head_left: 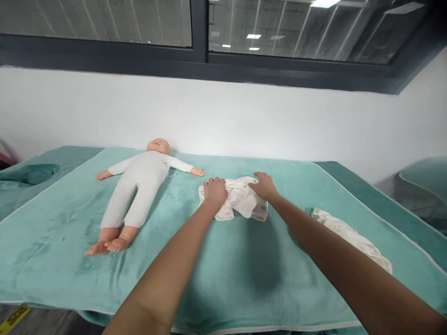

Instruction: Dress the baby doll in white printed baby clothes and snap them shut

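1. Near the middle of the teal plush cover (216, 298), the left hand (215, 191) has its fingers curled down over the left part of a white printed garment (240, 197), gripping a bunched fold.
2. At the garment's right end, the right hand (264, 185) has its thumb against the cloth and its fingers bent; whether they pinch it I cannot tell, since the fingertips are partly hidden.
3. Between the two hands, the garment is crumpled and wider than tall, its lower edge hanging in uneven flaps toward the person.
4. Left of the left hand, a baby doll (148, 172) in a white bodysuit lies on its back, head toward the wall (223, 121), bare feet toward the front. Its outstretched hand ends near the garment, a narrow strip of cover between.
5. Right of the garment, beyond the right forearm, lies a second white printed cloth (352, 237), partly hidden by that arm, with a wider stretch of cover between the two cloths.
6. On the near side, a broad span of cover runs from the garment to the white piping (279, 328) along the front edge; both forearms reach in over that edge.
7. Behind, the cover extends a shorter way to the wall, and a dark window frame (199, 60) crosses above.
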`<state>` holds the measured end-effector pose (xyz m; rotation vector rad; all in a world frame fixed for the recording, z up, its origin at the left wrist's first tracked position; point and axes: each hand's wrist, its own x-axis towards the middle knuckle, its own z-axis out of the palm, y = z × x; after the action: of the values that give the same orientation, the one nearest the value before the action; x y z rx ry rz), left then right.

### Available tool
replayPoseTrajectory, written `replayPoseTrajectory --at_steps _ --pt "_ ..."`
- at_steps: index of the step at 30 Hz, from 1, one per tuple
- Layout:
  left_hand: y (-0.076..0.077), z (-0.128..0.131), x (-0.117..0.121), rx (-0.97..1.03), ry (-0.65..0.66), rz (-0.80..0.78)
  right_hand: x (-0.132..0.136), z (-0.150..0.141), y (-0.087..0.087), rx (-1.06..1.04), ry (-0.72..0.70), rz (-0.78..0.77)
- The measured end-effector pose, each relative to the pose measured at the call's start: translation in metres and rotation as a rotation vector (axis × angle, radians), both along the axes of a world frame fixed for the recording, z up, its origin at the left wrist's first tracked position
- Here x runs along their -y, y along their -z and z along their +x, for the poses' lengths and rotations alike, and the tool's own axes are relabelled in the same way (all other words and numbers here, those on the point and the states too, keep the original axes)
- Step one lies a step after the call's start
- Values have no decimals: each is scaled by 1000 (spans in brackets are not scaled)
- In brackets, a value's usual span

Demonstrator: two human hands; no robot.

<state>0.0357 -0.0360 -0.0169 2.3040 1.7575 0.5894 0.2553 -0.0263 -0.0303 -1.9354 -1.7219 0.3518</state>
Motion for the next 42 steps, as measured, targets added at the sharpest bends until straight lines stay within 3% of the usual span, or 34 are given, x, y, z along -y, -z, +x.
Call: replayPoseTrajectory --at_steps 5,9,15,19,23,26,29,32,35,38,40,42 --pt "-26 -19 21 121 11 33 9 -8 -21 -76 -137 -33" --pt "-60 -46 56 288 150 -29 39 -21 -53 -88 -239 0" --pt "-111 -69 107 335 160 32 94 -55 -94 -68 -621 39" --pt "-138 -84 129 123 209 15 113 -65 -112 100 -498 240" --pt "-164 -104 143 47 287 -107 123 -62 -139 67 -361 519" --pt "-179 -113 148 60 172 71 129 -61 -154 6 -321 618" --pt "-186 -116 150 -9 -42 405 134 -58 -162 18 -242 639" --pt "-187 -118 152 -72 -136 515 140 -49 -170 -2 -120 674" --pt "-187 -120 153 -5 -173 403 152 -40 -185 -17 -24 606" --pt "-183 -124 145 204 -147 236 158 -29 -199 59 90 411" --pt "-174 -127 129 316 -117 142 149 -19 -201 152 123 212" --pt "-156 -128 107 346 -87 44 129 -9 -192 261 77 17"
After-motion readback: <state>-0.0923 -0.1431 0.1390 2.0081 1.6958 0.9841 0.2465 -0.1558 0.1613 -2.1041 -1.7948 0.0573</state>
